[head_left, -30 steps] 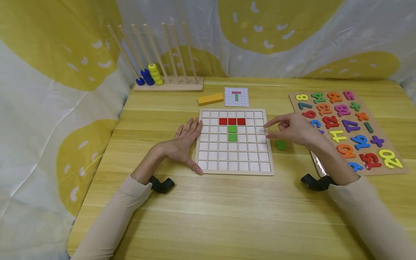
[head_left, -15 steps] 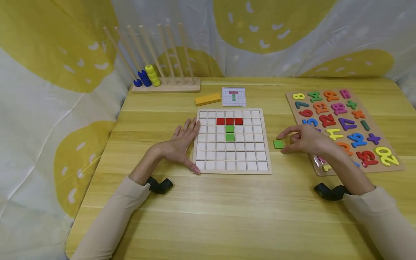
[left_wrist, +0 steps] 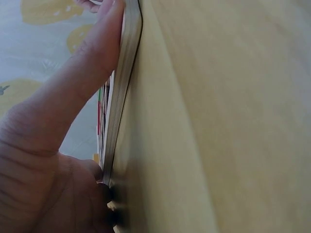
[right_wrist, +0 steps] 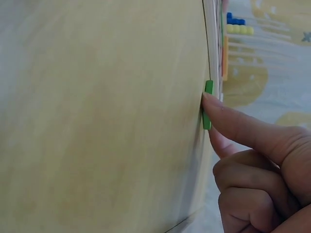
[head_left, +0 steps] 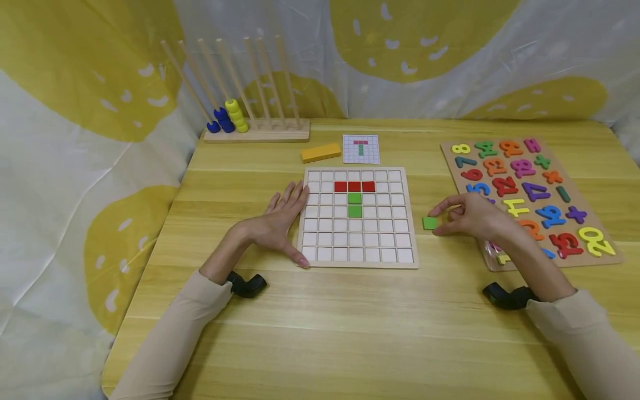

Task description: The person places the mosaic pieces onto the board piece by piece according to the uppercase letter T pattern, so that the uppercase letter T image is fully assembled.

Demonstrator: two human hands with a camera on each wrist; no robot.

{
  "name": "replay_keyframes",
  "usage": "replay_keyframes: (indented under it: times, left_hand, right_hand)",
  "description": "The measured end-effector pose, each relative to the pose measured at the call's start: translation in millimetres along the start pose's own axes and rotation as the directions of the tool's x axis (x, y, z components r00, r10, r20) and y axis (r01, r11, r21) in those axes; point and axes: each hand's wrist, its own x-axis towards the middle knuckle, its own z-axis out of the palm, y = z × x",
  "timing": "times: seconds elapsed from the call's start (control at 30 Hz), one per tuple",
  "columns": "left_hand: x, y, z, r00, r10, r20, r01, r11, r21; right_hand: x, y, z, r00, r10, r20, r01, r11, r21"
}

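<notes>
A white grid board (head_left: pixel 339 240) with a wooden frame lies on the table, with a row of red tiles (head_left: pixel 354 186) in it and two green tiles (head_left: pixel 354 204) below the middle red one. My left hand (head_left: pixel 276 223) rests along the board's left edge, fingers spread and thumb at the near corner. Right of the board, a loose green tile (head_left: pixel 429 223) lies on the table. My right hand (head_left: pixel 465 215) pinches its right end between thumb and index finger. In the right wrist view, the thumb covers part of this green tile (right_wrist: pixel 208 121).
Behind the board lie a pattern card (head_left: pixel 370 158) and a yellow-orange block (head_left: pixel 320 153). A wooden peg stand (head_left: pixel 280 135) with blue and yellow beads is at the back left. A number puzzle board (head_left: pixel 607 222) lies at the right, partly under the right forearm.
My right hand has moved from the grid board's right edge down and right to the loose green tile, and its fingertips now hold it. The left hand stays at the board.
</notes>
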Motion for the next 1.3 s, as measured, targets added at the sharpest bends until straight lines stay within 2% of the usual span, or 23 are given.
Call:
replay_keyframes:
  times: [0.23,0.4,0.53,0.8,1.1,1.3]
  left_hand:
    - [-0.8,0.1,0.9,1.000,-0.005,0.003,0.005,1.000,0.011]
    - [-1.3,-0.4,1.5,1.000,-0.006,0.003,0.006,1.000,0.014]
    - [-1.1,-0.9,2.0,1.000,0.003,0.003,-0.003,1.000,0.005]
    - [-2.4,0.9,1.1,1.000,0.003,-0.003,-0.003,1.000,0.019]
    - [-0.2,0.7,0.2,1.000,-0.002,-0.004,0.002,1.000,0.019]
    - [0.4,-0.1,-0.1,1.000,0.000,-0.004,0.000,1.000,0.025]
  right_hand:
    - [-3.4,-7,-1,0.997,-0.065,-0.040,0.062,0.995,-0.077]
    - [-2.0,-25,3,0.993,-0.105,-0.054,0.103,0.994,-0.044]
    - [3.8,-45,18,0.993,-0.117,-0.032,0.117,0.993,-0.002]
    - [17.6,-78,50,0.989,-0.148,0.005,0.148,0.989,0.005]
    - [33.6,-94,74,0.985,-0.171,0.018,0.170,0.985,0.024]
    - [38.5,-100,81,0.985,-0.170,0.020,0.170,0.985,0.015]
